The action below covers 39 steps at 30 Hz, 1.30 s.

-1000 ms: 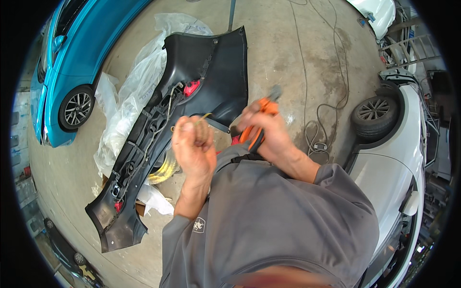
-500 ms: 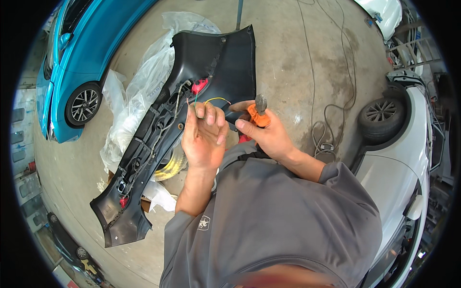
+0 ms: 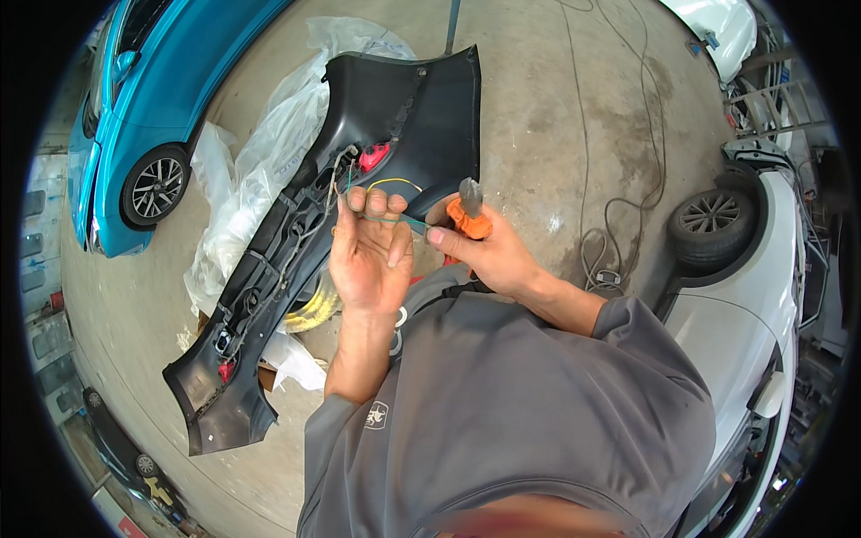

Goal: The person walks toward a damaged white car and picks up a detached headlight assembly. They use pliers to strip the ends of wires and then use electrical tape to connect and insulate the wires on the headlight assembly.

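A thin green wire runs between my hands. My left hand, palm up with curled fingers, pinches it on one side. The thumb of my right hand meets its other end. That same right hand grips pliers with orange handles, their metal jaws pointing up and away. A yellow wire arches just beyond my left fingertips. Behind it lies a black car bumper, inner side up, with a wiring harness along it and a red lamp near its middle.
Clear plastic sheeting spreads beside the bumper's left side. Under the bumper is a yellow roll. A blue car stands at left, a white car at right. Cables trail across the concrete floor.
The green wire, upright before, now stretches across from my left fingers to my right thumb. Both hands have shifted slightly left, and the pliers with them.
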Motion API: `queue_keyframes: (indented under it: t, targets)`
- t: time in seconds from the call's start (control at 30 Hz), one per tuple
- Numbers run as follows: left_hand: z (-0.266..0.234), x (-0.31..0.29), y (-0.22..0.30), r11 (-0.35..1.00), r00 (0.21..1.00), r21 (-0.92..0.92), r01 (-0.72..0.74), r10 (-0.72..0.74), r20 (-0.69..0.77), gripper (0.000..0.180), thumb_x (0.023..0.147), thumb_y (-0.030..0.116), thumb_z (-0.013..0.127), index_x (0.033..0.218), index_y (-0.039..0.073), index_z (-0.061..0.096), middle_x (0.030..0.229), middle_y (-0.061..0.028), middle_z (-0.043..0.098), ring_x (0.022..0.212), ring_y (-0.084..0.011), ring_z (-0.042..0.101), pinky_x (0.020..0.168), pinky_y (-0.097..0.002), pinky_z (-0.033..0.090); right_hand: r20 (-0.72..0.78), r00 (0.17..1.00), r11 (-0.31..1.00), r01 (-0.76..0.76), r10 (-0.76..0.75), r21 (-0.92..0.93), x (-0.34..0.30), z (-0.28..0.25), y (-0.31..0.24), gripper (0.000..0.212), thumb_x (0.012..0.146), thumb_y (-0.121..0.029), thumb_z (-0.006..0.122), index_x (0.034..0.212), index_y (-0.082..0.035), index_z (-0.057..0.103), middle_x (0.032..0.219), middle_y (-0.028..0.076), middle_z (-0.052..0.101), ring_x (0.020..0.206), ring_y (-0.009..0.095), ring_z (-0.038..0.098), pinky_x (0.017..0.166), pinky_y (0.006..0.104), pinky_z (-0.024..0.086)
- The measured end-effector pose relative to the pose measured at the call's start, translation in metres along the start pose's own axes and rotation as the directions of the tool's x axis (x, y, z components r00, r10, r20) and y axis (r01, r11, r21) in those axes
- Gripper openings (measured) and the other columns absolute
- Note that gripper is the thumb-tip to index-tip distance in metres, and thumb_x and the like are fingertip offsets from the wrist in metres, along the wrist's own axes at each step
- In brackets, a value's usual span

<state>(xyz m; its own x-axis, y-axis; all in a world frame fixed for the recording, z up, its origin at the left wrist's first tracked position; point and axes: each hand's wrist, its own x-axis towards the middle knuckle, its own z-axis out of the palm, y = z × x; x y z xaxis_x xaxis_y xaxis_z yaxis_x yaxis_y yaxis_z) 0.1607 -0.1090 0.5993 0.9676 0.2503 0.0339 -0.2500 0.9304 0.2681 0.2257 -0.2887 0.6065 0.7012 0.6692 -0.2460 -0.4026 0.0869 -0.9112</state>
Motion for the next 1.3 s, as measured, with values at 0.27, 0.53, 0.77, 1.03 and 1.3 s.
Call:
queue_keyframes:
  t: [0.27,0.53,0.77,1.03,1.3]
  targets:
    - [-0.016,0.006,0.032,0.76,0.823,0.625,-0.18,0.464,-0.328,0.042,0.118,0.035,0.051,0.141,0.001,0.061,0.132,-0.014,0.072,0.119,-0.0259,0.07,0.067,-0.0265,0.05,-0.213,0.977,0.999,0.01,-0.016,-0.033,0.003,-0.025,-0.009,0.02,0.104,-0.016,0.076,0.117,-0.002,0.069,0.103,0.002,0.071,0.096,0.011,0.065,0.088,0.0312,0.054]
    - [0.019,-0.025,0.026,-0.396,0.878,0.865,-0.308,0.233,0.419,0.024,0.098,0.0,0.072,0.12,-0.004,0.078,0.115,-0.0166,0.08,0.1,-0.0276,0.079,0.083,-0.0381,0.063,-0.219,0.964,0.951,0.079,-0.149,-0.3,0.006,-0.024,-0.012,0.018,0.103,-0.012,0.075,0.115,-0.001,0.068,0.098,0.001,0.07,0.092,0.01,0.063,0.083,0.0299,0.053]
    - [0.015,-0.013,0.0,-0.551,0.921,0.775,-0.309,0.03,0.388,0.027,0.092,-0.001,0.079,0.119,0.002,0.079,0.105,-0.0138,0.079,0.091,-0.0293,0.076,0.08,-0.0365,0.061,-0.027,0.975,0.91,0.197,-0.222,-0.365,0.006,-0.021,-0.015,0.02,0.104,-0.015,0.077,0.116,-0.002,0.067,0.096,0.001,0.067,0.09,0.011,0.061,0.083,0.0302,0.051]
    - [0.019,-0.016,-0.007,-0.165,0.946,0.98,-0.107,0.285,0.151,0.013,0.098,0.002,0.08,0.108,-0.004,0.079,0.089,-0.0122,0.075,0.071,-0.0162,0.066,0.064,-0.029,0.053,-0.048,0.996,0.667,0.018,-0.08,-0.745,0.01,-0.032,-0.02,0.035,0.106,-0.03,0.074,0.12,0.0,0.063,0.1,0.019,0.072,0.092,0.037,0.07,0.081,0.045,0.054]
    - [0.025,-0.015,-0.011,-0.271,0.948,0.942,-0.198,0.19,0.254,0.013,0.094,0.002,0.083,0.105,-0.003,0.08,0.09,-0.0131,0.077,0.073,-0.0198,0.072,0.065,-0.031,0.056,-0.032,0.959,0.614,0.156,-0.283,-0.774,-0.001,-0.029,0.011,0.032,0.094,-0.005,0.074,0.123,0.0,0.062,0.114,0.02,0.07,0.107,0.043,0.066,0.09,0.0497,0.052]
